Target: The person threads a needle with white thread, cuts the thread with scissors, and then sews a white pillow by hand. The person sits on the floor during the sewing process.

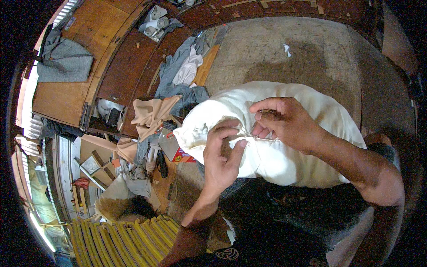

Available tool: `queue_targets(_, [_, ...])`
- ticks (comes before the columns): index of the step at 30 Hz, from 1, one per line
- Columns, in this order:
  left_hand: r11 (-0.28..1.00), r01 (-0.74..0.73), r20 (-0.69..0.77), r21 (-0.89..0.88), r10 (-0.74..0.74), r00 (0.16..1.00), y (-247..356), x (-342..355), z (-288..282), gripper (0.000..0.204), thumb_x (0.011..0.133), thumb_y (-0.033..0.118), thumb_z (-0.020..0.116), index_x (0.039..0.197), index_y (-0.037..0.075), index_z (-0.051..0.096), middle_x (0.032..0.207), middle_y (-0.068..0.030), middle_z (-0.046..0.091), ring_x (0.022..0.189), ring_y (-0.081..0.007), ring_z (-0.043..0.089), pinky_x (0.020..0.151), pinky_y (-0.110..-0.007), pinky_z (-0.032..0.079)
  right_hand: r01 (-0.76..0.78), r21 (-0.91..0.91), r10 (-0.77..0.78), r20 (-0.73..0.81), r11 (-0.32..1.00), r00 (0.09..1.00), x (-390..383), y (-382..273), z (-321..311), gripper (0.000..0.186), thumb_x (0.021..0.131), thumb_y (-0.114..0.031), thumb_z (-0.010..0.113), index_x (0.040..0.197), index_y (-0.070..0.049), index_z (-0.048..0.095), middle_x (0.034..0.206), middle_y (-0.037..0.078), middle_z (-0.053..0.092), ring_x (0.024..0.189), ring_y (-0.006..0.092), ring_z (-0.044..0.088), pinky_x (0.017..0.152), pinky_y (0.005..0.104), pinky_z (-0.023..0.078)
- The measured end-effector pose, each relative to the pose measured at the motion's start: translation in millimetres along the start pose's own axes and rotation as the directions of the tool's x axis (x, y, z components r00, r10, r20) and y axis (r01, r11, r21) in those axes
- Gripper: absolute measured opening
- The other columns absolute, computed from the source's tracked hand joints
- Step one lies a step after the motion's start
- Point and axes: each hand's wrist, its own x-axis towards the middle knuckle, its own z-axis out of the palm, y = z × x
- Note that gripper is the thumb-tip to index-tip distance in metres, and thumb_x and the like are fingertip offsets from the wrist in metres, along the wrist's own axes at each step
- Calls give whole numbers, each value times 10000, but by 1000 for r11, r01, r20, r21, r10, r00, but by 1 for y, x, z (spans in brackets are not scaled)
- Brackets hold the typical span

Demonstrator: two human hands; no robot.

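Observation:
A large stuffed white cushion (307, 167) lies across my lap, its cloth drawn into puckers near the middle. My left hand (221, 160) is at the near left side of those puckers, with its thumb and fingers pinching a fold of the cover. Just to the right, my right hand (289, 122) hovers close over the same gathered spot. Its fingers are curled in and its fingertips are drawn together. Whatever sits between them, if anything, is too small to make out. Dark clothing covers my legs beneath the cushion.
Peach cloth (151, 118) and grey cloth (173, 73) lie heaped to the left, beside a wooden cabinet (129, 71). White rolls (155, 24) rest on it. A yellow slatted seat (120, 240) stands at lower left. A small white scrap (287, 50) lies on the worn floor ahead.

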Motion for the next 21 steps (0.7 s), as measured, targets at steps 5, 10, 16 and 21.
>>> queue_targets(5, [853,-358,92,379,350,932,-1,-7,-14,201,738,-25,763,912,42,686,1274,-177,583,1207,-395,545,1022,-475,426,-38,-14,38,27,999,999,-2,-5,-2,291,985,-170,587,1211,9,617,897,98,720,785,149,684,681,265,542])
queue_targets(10, [739,-474,184,480,443,877,-1,-7,-14,98,732,26,733,829,35,721,1271,-200,580,1225,-431,525,1059,-510,404,-61,-70,64,42,996,997,-1,-7,-1,298,980,-183,598,1217,-5,626,899,91,721,785,143,683,672,260,533])
queue_targets(16, [776,-464,128,426,457,880,3,-14,-16,150,726,-11,742,857,51,704,1238,-175,605,1227,-413,530,1014,-479,436,4,-185,3,40,983,999,-2,-3,-1,317,960,-151,629,1243,-10,611,855,88,705,766,137,673,679,279,546])
queue_targets(21, [867,-386,71,315,384,920,23,-34,-41,68,846,8,658,886,31,608,1107,-178,665,1183,-400,564,1022,-484,433,82,-289,-48,123,954,991,0,-4,-1,320,959,-132,632,1253,-10,601,809,72,674,714,123,641,669,268,530])
